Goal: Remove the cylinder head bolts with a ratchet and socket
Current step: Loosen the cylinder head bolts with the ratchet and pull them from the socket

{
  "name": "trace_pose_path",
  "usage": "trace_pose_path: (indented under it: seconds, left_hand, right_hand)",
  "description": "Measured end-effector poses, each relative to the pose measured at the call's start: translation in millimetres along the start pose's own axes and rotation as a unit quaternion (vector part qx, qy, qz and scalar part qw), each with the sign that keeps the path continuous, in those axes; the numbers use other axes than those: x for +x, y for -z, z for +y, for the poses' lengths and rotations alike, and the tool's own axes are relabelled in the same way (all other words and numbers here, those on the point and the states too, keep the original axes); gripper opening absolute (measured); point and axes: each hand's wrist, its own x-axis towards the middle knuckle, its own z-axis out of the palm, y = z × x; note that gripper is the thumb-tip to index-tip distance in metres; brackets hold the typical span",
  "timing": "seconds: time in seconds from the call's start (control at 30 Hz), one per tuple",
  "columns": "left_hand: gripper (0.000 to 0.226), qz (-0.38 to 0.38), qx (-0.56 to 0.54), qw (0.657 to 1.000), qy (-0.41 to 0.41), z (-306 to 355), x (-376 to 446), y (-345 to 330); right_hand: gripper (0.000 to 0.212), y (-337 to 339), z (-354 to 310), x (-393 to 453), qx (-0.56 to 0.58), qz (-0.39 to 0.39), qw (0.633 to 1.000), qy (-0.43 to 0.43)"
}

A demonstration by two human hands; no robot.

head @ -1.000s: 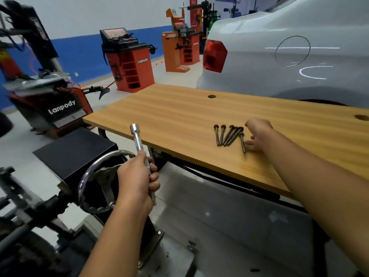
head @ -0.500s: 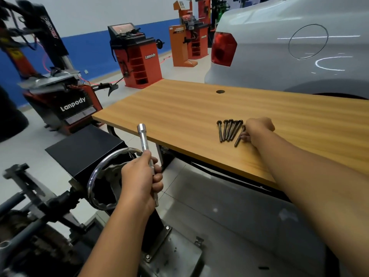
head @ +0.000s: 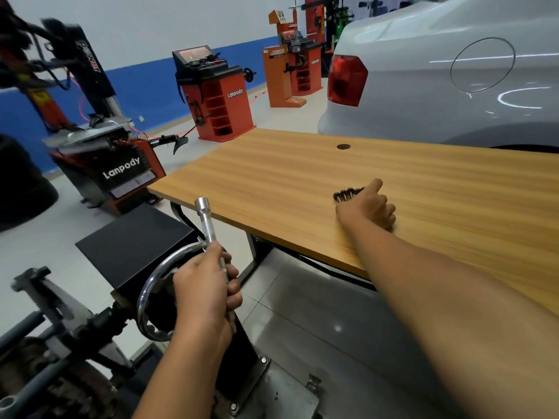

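Since a second ago, bolts (head: 348, 195) once fanned loose on the wooden table (head: 272, 182) have been gathered into a tight bundle under the right hand (head: 367, 207), whose fingers are curled over their shanks; only the heads are seen. Socket extension (head: 208, 225) is gripped upright in the left hand (head: 205, 285), off the table. Removal is judged finished for these bolts; tidying is underway.

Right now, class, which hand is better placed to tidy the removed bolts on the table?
Right hand: it rests on the wooden table over the bolts. The left hand grips the socket extension.
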Motion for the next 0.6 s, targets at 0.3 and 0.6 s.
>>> trace_pose_path:
  seconds: [0.3, 0.6]
  left_hand:
    - [0.027, -0.021, 0.0, 1.0, 0.014, 17, 8, 2]
    - [0.03, -0.071, -0.021, 0.997, 0.008, 9, 2, 6]
  right_hand:
    - [0.045, 37, 13, 23, 0.255, 0.031, 0.958, -0.125]
    - [0.025, 65, 48, 35, 0.406, -0.012, 0.889, -0.211]
